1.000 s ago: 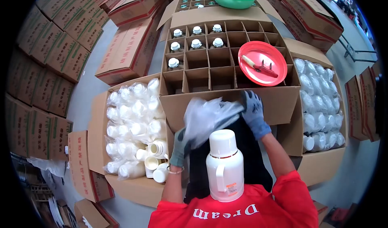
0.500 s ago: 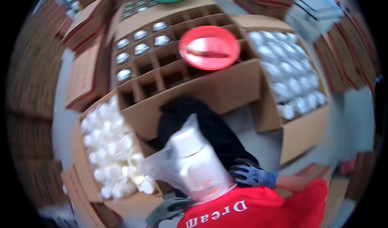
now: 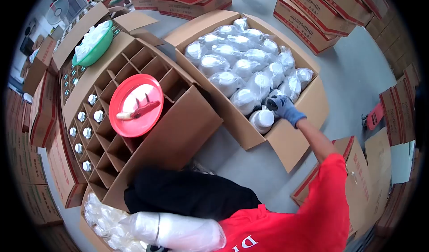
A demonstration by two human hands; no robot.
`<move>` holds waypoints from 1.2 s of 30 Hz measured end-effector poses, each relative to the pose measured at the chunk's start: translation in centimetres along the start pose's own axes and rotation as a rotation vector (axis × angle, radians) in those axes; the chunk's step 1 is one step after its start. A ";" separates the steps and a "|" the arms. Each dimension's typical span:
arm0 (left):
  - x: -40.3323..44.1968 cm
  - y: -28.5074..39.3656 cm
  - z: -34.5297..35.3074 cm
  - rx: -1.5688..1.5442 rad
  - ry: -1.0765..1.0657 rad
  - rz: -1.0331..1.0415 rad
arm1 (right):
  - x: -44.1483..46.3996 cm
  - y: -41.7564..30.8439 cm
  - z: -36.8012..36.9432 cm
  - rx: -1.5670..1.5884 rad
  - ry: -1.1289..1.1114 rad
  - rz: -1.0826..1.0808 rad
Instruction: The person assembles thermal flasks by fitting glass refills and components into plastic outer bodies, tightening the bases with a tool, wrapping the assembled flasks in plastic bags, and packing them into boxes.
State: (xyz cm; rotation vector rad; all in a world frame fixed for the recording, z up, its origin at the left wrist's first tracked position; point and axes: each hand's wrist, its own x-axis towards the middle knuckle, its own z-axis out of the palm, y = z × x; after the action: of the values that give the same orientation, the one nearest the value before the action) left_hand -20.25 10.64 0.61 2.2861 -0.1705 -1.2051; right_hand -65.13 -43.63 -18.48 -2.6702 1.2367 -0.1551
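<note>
Bagged white flask [image 3: 178, 232] rested along the lap, right hand [image 3: 281, 106] extended to a side carton [image 3: 241, 133].
The flask is kept against the red shirt [image 3: 286, 227], cap end pointing away, presumably so that it is steadied while one hand is away. The left hand [image 3: 156, 248] is mostly hidden beneath it; its grip cannot be told. The right fingers are curled beside a capped white bottle [image 3: 262, 120] in the carton's near corner; whether anything is gripped is unclear. The cartons are apparently grouped for easy reach, a red dish [image 3: 129, 88] being set on the divided carton [image 3: 178, 135]. Half a second earlier, the right hand was seen beside the flask; the view is now turned rightward.
</note>
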 end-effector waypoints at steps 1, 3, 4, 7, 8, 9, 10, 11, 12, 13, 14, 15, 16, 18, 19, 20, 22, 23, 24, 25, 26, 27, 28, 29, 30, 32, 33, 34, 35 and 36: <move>0.5 0.7 0.6 -0.027 0.066 0.035 | 1.6 2.7 0.9 -0.104 -0.122 -0.066; 1.5 2.2 1.8 -0.079 0.174 0.089 | 3.3 4.3 3.0 -0.260 -0.208 -0.215; 2.1 3.0 2.3 -0.101 0.219 0.117 | 3.9 4.8 4.5 -0.333 -0.251 -0.293; 3.6 6.1 4.1 -0.181 0.313 0.211 | 5.1 7.9 13.4 -0.424 -0.558 -0.175; 4.5 7.2 4.7 -0.210 0.320 0.255 | 5.1 9.7 17.0 -0.307 -0.551 -0.070; 5.3 8.0 5.2 -0.237 0.313 0.298 | 4.8 9.0 16.6 -0.450 -0.543 -0.199; 6.0 8.9 5.8 -0.257 0.300 0.338 | 4.9 8.6 15.7 -0.397 -0.548 -0.211; 6.9 9.9 6.6 -0.283 0.273 0.383 | 4.9 8.4 14.5 -0.346 -0.553 -0.221; 7.9 10.9 7.5 -0.308 0.221 0.427 | 4.7 8.3 12.8 -0.296 -0.558 -0.225; 9.1 12.2 8.7 -0.336 0.159 0.475 | 4.6 7.6 9.1 -0.200 -0.463 -0.235; 10.4 13.9 10.2 -0.350 0.034 0.480 | 4.3 7.1 4.6 -0.118 -0.458 -0.221; 11.9 15.7 11.9 -0.360 -0.098 0.462 | 4.0 7.9 1.2 0.142 -0.430 -0.250; 13.1 17.7 13.9 -0.376 -0.272 0.379 | 3.0 7.5 -3.0 0.110 -0.516 0.000; 15.9 22.2 20.1 -0.171 -0.389 0.613 | -1.5 7.1 -10.9 0.412 -0.261 0.236; 16.3 24.6 23.6 -0.134 -0.478 0.729 | -2.4 3.4 -17.1 0.467 -0.353 0.466; 15.9 26.9 26.8 -0.108 -0.552 0.797 | -4.4 4.1 -18.2 0.593 -0.187 0.490; 20.7 28.5 35.7 0.207 -0.506 1.053 | -8.5 4.6 -19.7 0.724 0.102 0.521; 19.7 30.0 38.8 0.349 -0.455 1.231 | -10.1 4.6 -20.2 0.723 0.232 0.525; 18.5 31.5 41.6 0.487 -0.387 1.416 | -11.5 4.5 -21.0 0.716 0.371 0.519; 18.9 31.3 44.8 0.493 -0.378 1.518 | -12.3 3.4 -21.6 0.801 0.459 0.535; 20.1 30.1 48.4 0.504 -0.365 1.621 | -12.5 1.6 -21.9 0.891 0.549 0.547; 21.8 28.3 51.4 0.719 -0.320 1.635 | -12.5 -0.3 -22.8 0.958 0.564 0.519; 21.2 27.9 50.7 0.820 -0.406 1.556 | -12.6 -1.9 -23.2 0.992 0.590 0.458; 21.8 26.8 51.2 0.806 -0.433 1.453 | -12.0 -4.0 -23.9 1.024 0.594 0.495; 22.7 26.0 51.1 0.800 -0.454 1.339 | -11.3 -6.5 -24.6 1.072 0.589 0.531; 18.1 26.5 43.9 0.197 -0.613 1.089 | -10.2 -10.6 -23.8 1.056 0.581 0.553; 15.0 26.7 39.3 -0.153 -0.710 0.902 | -9.3 -13.1 -22.7 1.117 0.623 0.502; 12.3 27.1 34.9 -0.568 -0.892 0.571 | -9.7 -13.3 -19.1 1.120 0.628 0.387; 9.9 27.5 30.4 -0.805 -1.038 0.398 | -9.3 -15.2 -16.7 1.133 0.583 0.320; 9.6 26.6 27.0 -0.740 -0.972 0.536 | -8.4 -18.2 -14.3 1.126 0.503 0.235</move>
State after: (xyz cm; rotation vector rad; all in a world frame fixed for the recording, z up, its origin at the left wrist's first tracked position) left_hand -32.40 -26.18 -4.72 0.8300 -0.5354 -1.6043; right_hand -59.51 -27.61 -0.61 -1.5266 1.0636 -1.1415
